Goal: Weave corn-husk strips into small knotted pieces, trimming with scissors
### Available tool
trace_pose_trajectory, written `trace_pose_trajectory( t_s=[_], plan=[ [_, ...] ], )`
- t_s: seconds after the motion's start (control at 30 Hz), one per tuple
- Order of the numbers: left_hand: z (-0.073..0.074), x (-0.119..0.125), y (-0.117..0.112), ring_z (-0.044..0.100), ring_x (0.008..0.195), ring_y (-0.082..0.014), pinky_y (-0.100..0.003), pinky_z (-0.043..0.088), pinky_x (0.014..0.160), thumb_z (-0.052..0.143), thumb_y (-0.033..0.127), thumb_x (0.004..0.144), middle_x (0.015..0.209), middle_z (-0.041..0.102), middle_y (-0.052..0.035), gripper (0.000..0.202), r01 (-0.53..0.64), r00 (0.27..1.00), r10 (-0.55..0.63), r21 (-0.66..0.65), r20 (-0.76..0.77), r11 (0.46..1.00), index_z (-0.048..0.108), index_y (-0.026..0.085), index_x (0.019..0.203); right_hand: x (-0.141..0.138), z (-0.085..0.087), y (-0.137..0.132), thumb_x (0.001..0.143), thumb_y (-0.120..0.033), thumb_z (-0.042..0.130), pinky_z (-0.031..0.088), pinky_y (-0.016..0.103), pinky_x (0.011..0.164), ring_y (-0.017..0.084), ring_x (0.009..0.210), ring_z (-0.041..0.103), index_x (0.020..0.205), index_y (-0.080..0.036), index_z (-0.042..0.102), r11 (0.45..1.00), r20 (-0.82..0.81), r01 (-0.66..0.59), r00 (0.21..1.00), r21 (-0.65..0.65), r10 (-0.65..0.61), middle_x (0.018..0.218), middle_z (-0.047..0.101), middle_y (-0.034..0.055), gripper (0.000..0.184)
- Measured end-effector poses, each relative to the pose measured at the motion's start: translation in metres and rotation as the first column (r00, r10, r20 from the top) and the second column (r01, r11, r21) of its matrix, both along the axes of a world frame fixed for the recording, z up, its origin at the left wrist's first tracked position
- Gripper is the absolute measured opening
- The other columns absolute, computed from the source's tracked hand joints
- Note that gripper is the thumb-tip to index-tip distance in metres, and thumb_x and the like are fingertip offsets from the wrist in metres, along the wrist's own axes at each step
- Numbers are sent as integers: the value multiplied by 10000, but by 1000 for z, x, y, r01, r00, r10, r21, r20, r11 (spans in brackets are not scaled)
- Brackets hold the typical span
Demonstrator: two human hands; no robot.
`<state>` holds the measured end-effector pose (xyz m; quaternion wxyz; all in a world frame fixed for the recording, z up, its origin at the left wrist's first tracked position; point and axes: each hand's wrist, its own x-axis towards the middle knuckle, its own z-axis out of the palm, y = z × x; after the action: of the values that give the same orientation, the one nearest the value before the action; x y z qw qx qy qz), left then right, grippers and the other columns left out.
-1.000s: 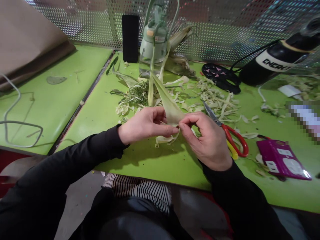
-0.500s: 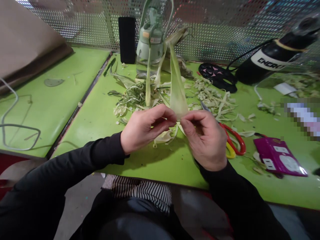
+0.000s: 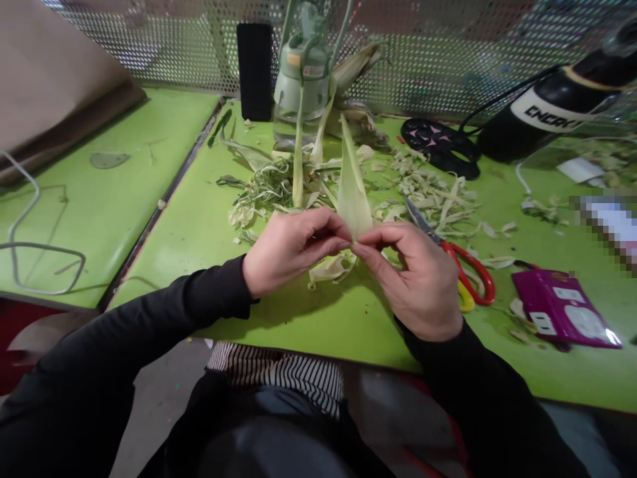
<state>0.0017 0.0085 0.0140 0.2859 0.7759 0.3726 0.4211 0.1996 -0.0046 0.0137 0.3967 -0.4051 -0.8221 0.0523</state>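
A pale green corn husk leaf [image 3: 354, 199] stands upright, its pointed tip away from me, its lower end pinched between my two hands. My left hand [image 3: 298, 249] grips the base with thumb and forefinger. From the other side, my right hand [image 3: 415, 275] pinches the same end, so the fingertips almost meet. Behind the hands lie a heap of green husk shreds [image 3: 271, 182] and a long narrow husk piece [image 3: 297, 159]. Beside my right hand rest scissors [image 3: 468, 265] with red and yellow handles, partly hidden by it. A loose husk scrap [image 3: 331, 269] lies below the fingers.
At the back stand a black phone [image 3: 255, 73], a green-lidded bottle [image 3: 301, 86] and more husks [image 3: 358, 73] against a perforated metal screen [image 3: 423, 53]. To the right are a dark bottle [image 3: 532, 113], pale shreds [image 3: 428, 182] and a purple packet [image 3: 567, 309]. Bent wire [image 3: 74, 255] lies left.
My right hand's fingertips have come closer to the left ones at the husk's base. The leaf's tip sits a little lower. The whole view has shifted slightly.
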Motion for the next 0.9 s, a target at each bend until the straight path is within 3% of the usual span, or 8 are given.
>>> trace_pose_trajectory(
  t_s=[0.13,0.23,0.37,0.47,0.63,0.8,0.9],
  plan=[
    [-6,6,-19,617,659,-80,-187,477,640,627,175,880,784,720,-7,52,81,994,-88,-111,-64,991,669,144,885,11,-7,-27,911,-238,637,539,320,729,190,785,680,914,-231,643,999,81,13,997,-42,-10,867,719,34,9],
    [-18,12,-34,634,715,-99,-209,492,682,608,162,894,838,724,-15,76,120,975,-147,-165,-167,979,683,160,903,18,-21,-52,926,-229,608,541,340,728,201,784,673,917,-225,642,993,120,29,993,-114,-15,857,716,45,35],
    [-36,19,-47,622,891,-178,-328,504,841,656,204,872,942,679,-69,77,79,930,-86,-33,-356,996,727,176,865,20,-40,-69,934,-243,594,532,374,766,216,837,643,887,-216,671,989,168,58,985,-138,-35,882,676,65,94],
    [-42,20,-53,590,895,-200,-370,500,865,656,213,865,962,633,-88,98,15,897,-8,11,-443,1000,748,181,873,19,-46,-71,917,-274,621,512,387,751,223,824,597,859,-207,706,989,206,99,976,-106,-75,841,614,66,123],
    [-40,19,-58,583,866,-192,-364,504,867,635,202,873,935,621,-75,111,-21,882,11,-14,-472,1000,739,168,892,17,-46,-73,920,-267,612,493,392,769,227,829,585,851,-186,715,987,194,90,979,-134,-63,833,620,68,148],
    [-31,20,-51,607,845,-174,-320,501,830,665,169,836,867,642,-58,78,-6,869,-61,-134,-490,991,736,149,862,17,-48,-76,920,-281,616,477,385,769,227,821,602,883,-213,693,972,122,97,990,-215,-71,838,665,53,109],
    [-25,21,-47,606,808,-162,-297,492,787,674,167,813,846,651,-54,75,2,852,-89,-167,-516,986,738,145,846,17,-49,-77,924,-289,606,475,394,767,235,818,589,867,-203,681,975,142,109,987,-194,-82,827,649,62,128]
  ],
)
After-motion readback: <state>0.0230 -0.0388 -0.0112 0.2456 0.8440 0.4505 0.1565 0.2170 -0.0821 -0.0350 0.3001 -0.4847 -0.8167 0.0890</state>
